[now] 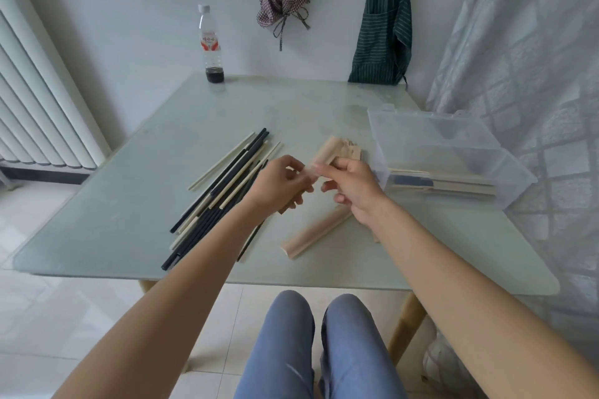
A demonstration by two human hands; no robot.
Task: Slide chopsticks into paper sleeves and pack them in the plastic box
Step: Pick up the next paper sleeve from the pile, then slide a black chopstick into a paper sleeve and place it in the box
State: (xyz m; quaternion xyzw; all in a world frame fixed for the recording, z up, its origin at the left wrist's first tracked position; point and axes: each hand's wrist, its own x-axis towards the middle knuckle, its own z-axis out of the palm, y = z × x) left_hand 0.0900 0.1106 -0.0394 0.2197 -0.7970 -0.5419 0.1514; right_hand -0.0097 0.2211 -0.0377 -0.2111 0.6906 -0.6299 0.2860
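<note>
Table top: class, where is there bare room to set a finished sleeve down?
Free: the far stretch of the table between bottle and plastic box; also the near-right corner. Crowded: the middle, with loose chopsticks, paper sleeves and both hands.

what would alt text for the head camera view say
Two bare hands, left hand and right hand, hold a paper sleeve between them above a glass table. Loose black and pale chopsticks lie to the left; a clear plastic box holding sleeved pairs sits to the right.
</note>
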